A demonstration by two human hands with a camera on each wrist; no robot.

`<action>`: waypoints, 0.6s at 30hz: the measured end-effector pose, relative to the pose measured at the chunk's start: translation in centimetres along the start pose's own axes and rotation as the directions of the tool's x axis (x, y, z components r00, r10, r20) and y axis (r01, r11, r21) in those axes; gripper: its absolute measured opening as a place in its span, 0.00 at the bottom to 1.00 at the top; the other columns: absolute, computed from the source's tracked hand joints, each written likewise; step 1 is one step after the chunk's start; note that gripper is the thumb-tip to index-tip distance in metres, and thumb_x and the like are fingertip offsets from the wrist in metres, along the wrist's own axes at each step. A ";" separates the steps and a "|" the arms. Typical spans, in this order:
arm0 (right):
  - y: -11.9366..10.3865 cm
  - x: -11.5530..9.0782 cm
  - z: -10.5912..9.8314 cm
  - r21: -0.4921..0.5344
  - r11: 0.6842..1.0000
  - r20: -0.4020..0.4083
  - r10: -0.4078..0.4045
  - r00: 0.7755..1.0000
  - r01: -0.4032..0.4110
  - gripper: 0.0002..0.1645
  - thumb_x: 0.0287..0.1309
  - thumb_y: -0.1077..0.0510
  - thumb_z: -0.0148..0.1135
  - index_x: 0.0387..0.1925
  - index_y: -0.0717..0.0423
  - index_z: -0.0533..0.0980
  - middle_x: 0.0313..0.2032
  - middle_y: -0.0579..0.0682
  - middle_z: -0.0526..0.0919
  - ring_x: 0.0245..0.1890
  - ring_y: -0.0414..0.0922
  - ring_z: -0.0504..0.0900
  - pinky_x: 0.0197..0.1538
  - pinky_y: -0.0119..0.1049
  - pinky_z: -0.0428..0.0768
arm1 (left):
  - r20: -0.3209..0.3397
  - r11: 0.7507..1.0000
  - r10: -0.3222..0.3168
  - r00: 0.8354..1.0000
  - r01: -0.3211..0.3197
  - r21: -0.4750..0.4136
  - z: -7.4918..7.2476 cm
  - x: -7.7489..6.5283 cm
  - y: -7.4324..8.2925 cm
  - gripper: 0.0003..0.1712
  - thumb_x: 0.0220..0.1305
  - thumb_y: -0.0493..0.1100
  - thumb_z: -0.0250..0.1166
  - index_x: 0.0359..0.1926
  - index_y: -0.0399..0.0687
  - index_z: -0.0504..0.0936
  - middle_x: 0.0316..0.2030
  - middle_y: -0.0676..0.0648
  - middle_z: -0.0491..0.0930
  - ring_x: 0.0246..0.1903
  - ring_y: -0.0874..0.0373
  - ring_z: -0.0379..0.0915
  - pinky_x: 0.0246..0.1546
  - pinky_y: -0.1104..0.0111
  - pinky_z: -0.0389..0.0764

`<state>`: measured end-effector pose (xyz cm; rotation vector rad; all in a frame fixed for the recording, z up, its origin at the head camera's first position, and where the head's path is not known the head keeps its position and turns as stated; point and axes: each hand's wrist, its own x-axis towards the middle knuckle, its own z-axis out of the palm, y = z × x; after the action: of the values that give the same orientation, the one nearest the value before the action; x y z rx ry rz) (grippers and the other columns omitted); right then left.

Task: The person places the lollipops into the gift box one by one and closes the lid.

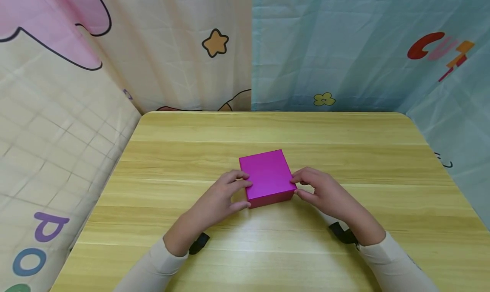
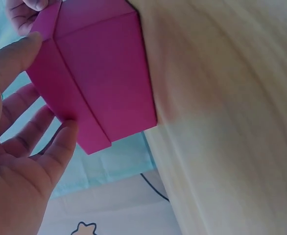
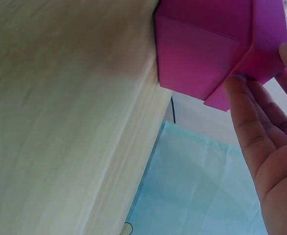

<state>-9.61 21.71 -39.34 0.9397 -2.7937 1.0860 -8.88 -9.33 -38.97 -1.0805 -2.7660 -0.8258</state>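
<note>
A magenta lidded box (image 1: 267, 175) sits on the wooden table, turned slightly, its lid on; the lid's lower edge runs as a line along its sides in both wrist views. My left hand (image 1: 220, 198) holds the lid (image 2: 70, 81) at its left side, thumb near the front left corner. On the opposite side, my right hand (image 1: 325, 192) grips the lid (image 3: 271, 41) near the front right corner with bent fingers and thumb. What the box contains is hidden.
The wooden table (image 1: 183, 138) has rounded back corners. Printed curtains (image 1: 176, 49) hang behind it and along both sides. Dark straps (image 1: 342, 233) show at both wrists, below the light sleeves.
</note>
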 end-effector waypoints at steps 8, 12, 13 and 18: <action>0.0 -0.1 0.5 -0.054 0.999 0.073 0.011 0.997 -0.007 0.13 0.58 0.63 0.71 0.45 0.51 0.81 0.45 0.41 0.81 0.46 0.43 0.81 0.49 0.42 0.82 | 0.053 1.000 -0.019 0.998 0.019 0.003 0.3 0.2 -0.4 0.26 0.55 0.42 0.77 0.55 0.42 0.83 0.59 0.46 0.74 0.58 0.51 0.71 0.61 0.61 0.73; 0.0 -0.1 0.6 -0.047 0.999 0.074 -0.010 0.997 0.014 0.12 0.57 0.63 0.72 0.43 0.50 0.81 0.43 0.39 0.80 0.45 0.41 0.80 0.48 0.40 0.82 | 0.078 1.000 -0.016 0.997 0.016 0.000 0.2 0.4 -0.6 0.26 0.57 0.41 0.76 0.56 0.41 0.82 0.60 0.46 0.73 0.58 0.51 0.73 0.60 0.61 0.75; 0.0 -0.1 0.6 -0.048 0.999 0.073 -0.018 0.997 0.022 0.12 0.57 0.63 0.72 0.42 0.50 0.82 0.42 0.38 0.80 0.45 0.40 0.80 0.48 0.39 0.82 | 0.086 1.000 -0.018 0.996 0.018 0.002 0.1 0.5 -0.7 0.26 0.57 0.41 0.75 0.56 0.41 0.82 0.60 0.46 0.73 0.59 0.51 0.73 0.59 0.61 0.75; 0.0 -0.2 0.6 -0.045 0.998 0.063 -0.043 0.997 0.045 0.11 0.55 0.63 0.73 0.40 0.50 0.82 0.41 0.37 0.79 0.44 0.38 0.79 0.47 0.38 0.82 | 0.128 0.999 -0.045 0.991 0.045 0.005 -0.2 0.8 -0.8 0.26 0.59 0.41 0.74 0.58 0.43 0.80 0.63 0.47 0.71 0.61 0.51 0.72 0.60 0.62 0.74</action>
<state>-9.33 21.41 -39.84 1.0423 -2.8187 0.9987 -10.05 -9.43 -39.03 -1.1129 -2.9054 -0.7851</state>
